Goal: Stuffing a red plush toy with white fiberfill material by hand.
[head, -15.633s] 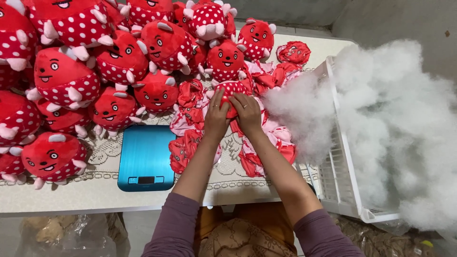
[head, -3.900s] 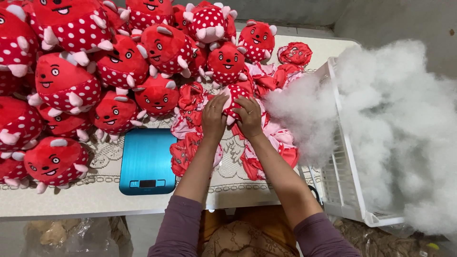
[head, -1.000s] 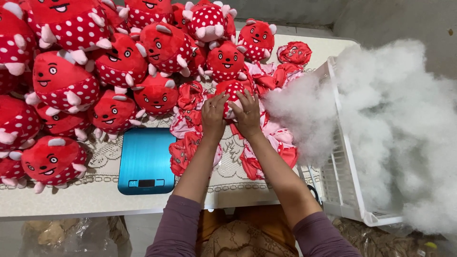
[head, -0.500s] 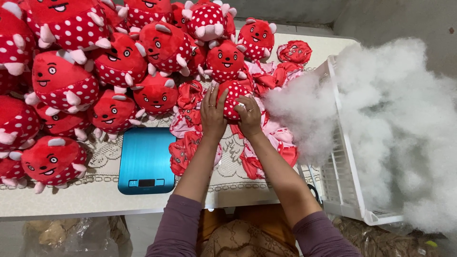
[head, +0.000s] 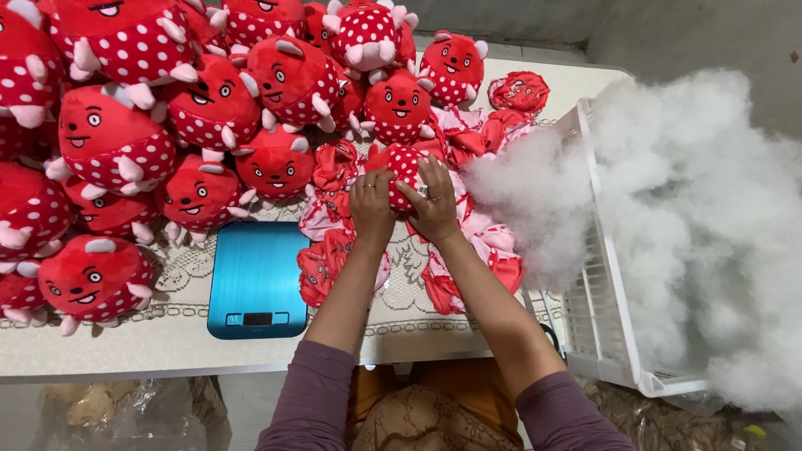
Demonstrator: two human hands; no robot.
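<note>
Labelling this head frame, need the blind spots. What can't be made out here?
- Toy between the hands: head view, left hand and right hand cover most of it; the grip and the opening are hidden.
- Blue scale: its display is too small to tell.
- White basket: fluffy stuffing hides its inside.
- Finished plush toys: cut off by top and left edges.

Left hand [head: 372, 199] and right hand [head: 433, 200] — side by side (fingers curled)

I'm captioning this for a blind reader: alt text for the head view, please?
Both hands, left hand and right hand, grip a red polka-dot plush toy on a table, beside a blue scale, stuffed toys and white stuffing.
</note>
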